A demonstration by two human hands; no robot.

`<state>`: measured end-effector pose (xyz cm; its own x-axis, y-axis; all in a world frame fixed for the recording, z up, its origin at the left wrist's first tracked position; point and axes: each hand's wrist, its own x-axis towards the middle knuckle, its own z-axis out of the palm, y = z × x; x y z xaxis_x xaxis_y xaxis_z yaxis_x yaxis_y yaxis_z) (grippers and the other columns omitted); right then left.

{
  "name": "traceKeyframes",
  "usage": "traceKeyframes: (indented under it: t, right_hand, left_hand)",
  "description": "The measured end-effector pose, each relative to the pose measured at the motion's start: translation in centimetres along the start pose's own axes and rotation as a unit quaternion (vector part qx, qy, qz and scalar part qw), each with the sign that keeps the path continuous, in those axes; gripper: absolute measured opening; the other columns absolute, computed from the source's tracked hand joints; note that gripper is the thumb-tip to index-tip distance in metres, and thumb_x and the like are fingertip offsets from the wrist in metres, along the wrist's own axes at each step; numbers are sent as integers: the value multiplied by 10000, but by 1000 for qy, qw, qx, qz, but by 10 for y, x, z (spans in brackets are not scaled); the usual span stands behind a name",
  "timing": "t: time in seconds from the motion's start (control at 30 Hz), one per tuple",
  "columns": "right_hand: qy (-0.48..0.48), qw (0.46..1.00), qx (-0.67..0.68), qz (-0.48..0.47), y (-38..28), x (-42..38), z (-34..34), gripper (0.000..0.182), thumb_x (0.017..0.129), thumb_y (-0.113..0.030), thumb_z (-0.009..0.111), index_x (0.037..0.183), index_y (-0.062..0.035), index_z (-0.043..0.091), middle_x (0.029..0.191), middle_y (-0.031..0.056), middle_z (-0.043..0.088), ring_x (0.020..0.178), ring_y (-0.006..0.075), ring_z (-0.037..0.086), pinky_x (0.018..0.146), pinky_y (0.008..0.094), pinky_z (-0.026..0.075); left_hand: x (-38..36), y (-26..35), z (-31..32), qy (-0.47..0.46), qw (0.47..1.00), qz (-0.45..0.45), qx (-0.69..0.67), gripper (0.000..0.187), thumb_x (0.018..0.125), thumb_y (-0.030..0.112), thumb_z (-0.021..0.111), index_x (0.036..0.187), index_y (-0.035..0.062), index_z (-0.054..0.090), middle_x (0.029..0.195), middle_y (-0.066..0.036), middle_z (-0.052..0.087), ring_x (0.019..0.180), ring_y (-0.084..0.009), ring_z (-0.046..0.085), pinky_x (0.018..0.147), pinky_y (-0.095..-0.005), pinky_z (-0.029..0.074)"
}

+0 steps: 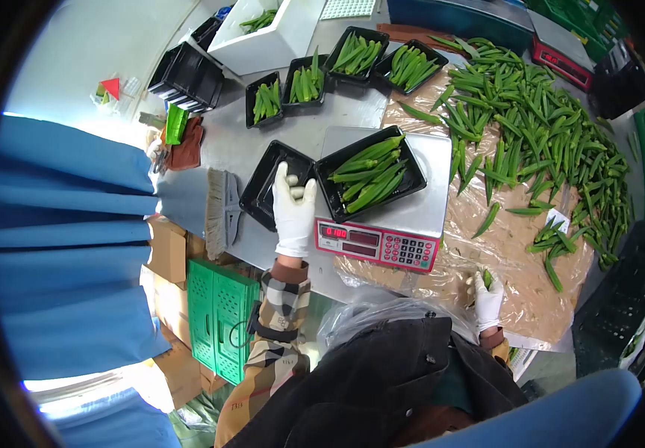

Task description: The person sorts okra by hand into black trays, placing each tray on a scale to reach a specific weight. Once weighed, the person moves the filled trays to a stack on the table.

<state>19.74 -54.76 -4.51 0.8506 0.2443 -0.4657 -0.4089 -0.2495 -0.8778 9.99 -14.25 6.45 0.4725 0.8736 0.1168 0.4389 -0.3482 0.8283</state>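
Note:
My left hand (294, 213), in a white glove, is over a black tray (257, 188) with no okra showing in it. Its index finger is stretched out and its thumb stands apart, with nothing seen in its grip. Just to its right, a black tray of okra (371, 173) sits slightly askew on the scale (431, 175), whose red display (336, 233) is lit. My right hand (487, 302), gloved too, is low over the plastic-covered cardboard (442, 261), closed around an okra pod (487, 279); part of the pod is hidden by the fingers.
A large heap of loose okra (531, 119) spreads across the right. Several filled black trays (306, 82) line the back, beside a white foam box (293, 33) and stacked trays (188, 75). A brush (218, 209) lies left; a green crate (218, 317) stands below.

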Motion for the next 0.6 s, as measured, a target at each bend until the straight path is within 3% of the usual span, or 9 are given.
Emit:
traceKeyframes:
  t: [0.1,0.13,0.17,0.23,0.27,0.37,0.43,0.5,0.6]
  right_hand:
    - [-2,1000,-20,-1,-8,2,3,246,960,-48,569,1197,5,613,805,23,667,611,47,550,538,189,424]
    - [-2,1000,-11,-5,-8,5,5,250,959,-47,569,1200,2,614,804,23,667,620,47,553,544,188,427]
    - [-1,1000,-1,-10,-8,7,6,254,958,-46,568,1203,-2,614,804,23,667,628,47,556,549,187,429]
    - [-4,1000,8,-13,-11,11,7,267,952,-18,565,1216,9,599,824,30,659,669,59,564,591,196,451]
    - [-4,1000,7,-12,-12,13,7,268,952,-7,566,1217,26,588,836,32,653,680,64,562,602,198,455]
    - [-4,1000,17,-10,-11,20,4,265,949,2,572,1210,47,575,846,32,642,703,68,560,624,206,468]
    - [3,1000,18,-11,-10,23,2,260,950,-5,574,1205,48,576,842,30,639,706,69,558,630,208,472]
    - [8,1000,4,-7,-11,27,0,260,952,-9,572,1207,37,578,849,30,645,717,70,569,639,210,479]
    - [24,1000,-1,-1,-7,24,-5,257,952,-15,572,1206,23,585,854,33,655,726,71,586,646,210,488]
  left_hand:
    - [9,-40,16,-195,969,-146,-37,535,891,60,671,1364,-46,447,948,-66,648,863,-112,618,766,-275,508]
    - [14,-51,28,-258,945,-130,-150,398,892,33,653,1257,-57,525,978,-79,668,870,-117,634,782,-274,508]
    - [22,-79,45,-234,958,-107,-127,255,890,2,619,1141,-34,589,954,-73,683,842,-121,632,784,-279,508]
    - [46,-55,61,-246,949,-125,-148,190,886,0,595,1073,-28,616,922,-64,684,843,-111,621,777,-276,505]
    - [62,-36,69,-259,950,-154,-77,162,880,16,589,1030,-29,633,924,-62,686,831,-103,612,765,-270,500]
    - [115,-27,130,-216,963,-32,-158,186,852,23,606,1023,-39,645,882,-65,695,777,-115,609,716,-288,503]
    - [163,-27,179,-219,946,-89,-219,176,830,30,622,989,-35,663,880,-78,701,771,-132,612,707,-308,502]
    - [204,-23,222,-183,967,-22,-174,174,811,68,657,955,-27,677,870,-90,705,764,-149,619,705,-326,498]
    - [241,-8,258,-166,978,-23,-126,194,802,133,703,911,-24,676,812,-99,695,695,-165,613,663,-332,488]
